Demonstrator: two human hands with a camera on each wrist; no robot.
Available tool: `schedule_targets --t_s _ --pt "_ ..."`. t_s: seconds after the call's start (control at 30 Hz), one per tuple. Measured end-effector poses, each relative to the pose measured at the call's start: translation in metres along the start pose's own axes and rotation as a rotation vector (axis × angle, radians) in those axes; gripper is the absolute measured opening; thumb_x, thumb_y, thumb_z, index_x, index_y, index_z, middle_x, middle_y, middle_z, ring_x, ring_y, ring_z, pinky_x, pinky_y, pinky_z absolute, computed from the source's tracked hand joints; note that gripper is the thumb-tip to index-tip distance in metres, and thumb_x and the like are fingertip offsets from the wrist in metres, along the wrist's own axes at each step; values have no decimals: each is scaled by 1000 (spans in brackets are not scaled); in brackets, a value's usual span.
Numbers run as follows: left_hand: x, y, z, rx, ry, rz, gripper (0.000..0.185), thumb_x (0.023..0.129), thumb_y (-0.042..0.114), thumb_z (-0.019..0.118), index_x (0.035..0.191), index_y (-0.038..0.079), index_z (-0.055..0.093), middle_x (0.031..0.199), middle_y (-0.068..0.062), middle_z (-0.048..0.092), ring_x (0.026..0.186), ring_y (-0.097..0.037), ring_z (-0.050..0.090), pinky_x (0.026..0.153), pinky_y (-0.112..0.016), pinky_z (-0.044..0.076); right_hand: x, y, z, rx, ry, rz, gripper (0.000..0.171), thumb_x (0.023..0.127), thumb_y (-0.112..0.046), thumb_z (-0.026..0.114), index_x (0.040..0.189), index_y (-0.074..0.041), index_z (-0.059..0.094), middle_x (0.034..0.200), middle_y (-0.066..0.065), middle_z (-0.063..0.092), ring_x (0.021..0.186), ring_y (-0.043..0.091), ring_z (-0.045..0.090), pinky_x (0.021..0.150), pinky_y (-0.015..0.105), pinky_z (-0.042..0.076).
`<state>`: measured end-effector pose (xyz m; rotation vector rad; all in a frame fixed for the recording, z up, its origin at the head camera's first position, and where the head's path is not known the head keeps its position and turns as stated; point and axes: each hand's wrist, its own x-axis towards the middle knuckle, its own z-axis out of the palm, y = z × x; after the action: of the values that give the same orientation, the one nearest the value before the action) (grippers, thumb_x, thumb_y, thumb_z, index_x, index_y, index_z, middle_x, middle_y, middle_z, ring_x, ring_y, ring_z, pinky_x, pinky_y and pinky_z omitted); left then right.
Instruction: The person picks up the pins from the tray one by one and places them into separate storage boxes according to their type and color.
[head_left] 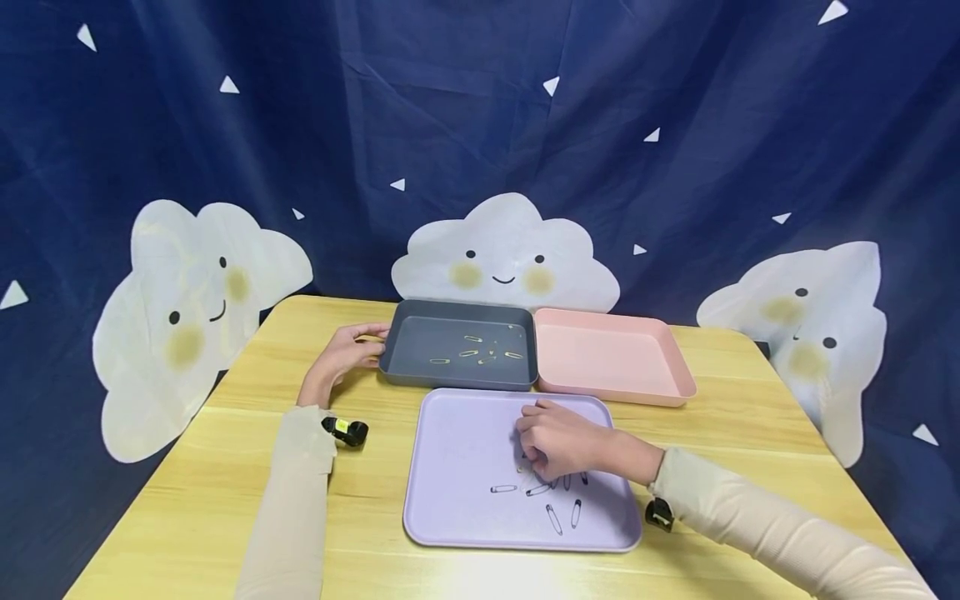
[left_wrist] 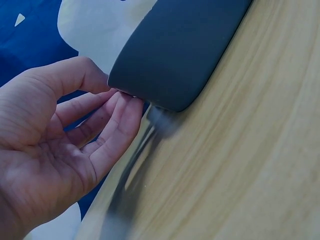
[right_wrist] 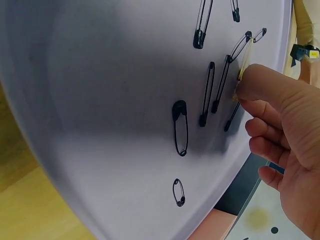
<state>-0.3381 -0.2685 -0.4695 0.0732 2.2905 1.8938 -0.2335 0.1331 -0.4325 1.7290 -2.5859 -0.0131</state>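
My right hand is low over the lilac tray. Its thumb and forefinger pinch a gold safety pin, which shows at the fingertips in the right wrist view. Around that hand lie several black safety pins, some large and some small, on the same tray. At the far left, my left hand holds the outer edge of the dark grey tray, with thumb and fingertips at its corner. Inside the grey tray several gold safety pins lie scattered.
A pink tray stands against the grey one's right side, behind the lilac tray. All three rest on a wooden table. Behind it hangs a dark blue curtain with white clouds. Each wrist wears a small black camera.
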Motion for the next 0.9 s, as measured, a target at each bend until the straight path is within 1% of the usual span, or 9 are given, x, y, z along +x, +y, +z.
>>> schedule_targets --t_s 0.13,0.27,0.37,0.53,0.67,0.73,0.9 --pt "0 1 0 1 6 -1 54 95 -2 57 148 -4 48 147 -30 51 99 -14 69 77 -25 60 2 1 -3 3 36 -1 18 65 -19 80 62 -24 64 75 -15 53 77 7 44 79 27 39" --pt "-1 2 -1 3 10 -2 54 95 -3 57 148 -4 48 147 -30 51 98 -15 69 77 -25 60 4 2 -9 -19 84 -13 15 65 -21 81 65 -24 66 75 -14 54 78 8 46 78 27 39" --pt "-1 2 -1 4 8 -10 54 95 -2 58 148 -4 48 147 -29 51 99 -15 69 78 -25 60 6 4 -13 -38 104 -17 15 65 -22 81 66 -26 67 75 -15 54 79 8 47 78 27 38" --pt "-1 3 1 -3 7 -2 54 95 -2 58 148 -4 48 148 -29 51 98 -15 69 78 -25 60 10 11 -27 -52 147 -15 15 64 -21 81 66 -25 66 76 -13 54 80 9 47 76 26 36" --pt "-2 5 1 -2 10 -1 54 95 -2 59 148 -4 48 148 -29 51 96 -13 69 76 -25 60 17 19 -40 -35 207 -6 15 65 -17 81 67 -24 67 76 -9 58 81 12 48 74 27 36" --pt "-2 5 1 2 10 -11 53 95 -2 59 148 -3 49 147 -28 52 97 -14 69 76 -25 60 21 23 -45 -23 233 2 15 66 -16 81 67 -23 68 77 -8 60 81 13 48 74 27 35" --pt "-2 4 0 -2 0 -21 55 96 -1 58 150 -2 47 149 -29 49 98 -13 69 79 -27 61 35 37 -57 4 297 36 14 68 -12 80 68 -20 68 75 -5 58 77 14 44 73 29 35"
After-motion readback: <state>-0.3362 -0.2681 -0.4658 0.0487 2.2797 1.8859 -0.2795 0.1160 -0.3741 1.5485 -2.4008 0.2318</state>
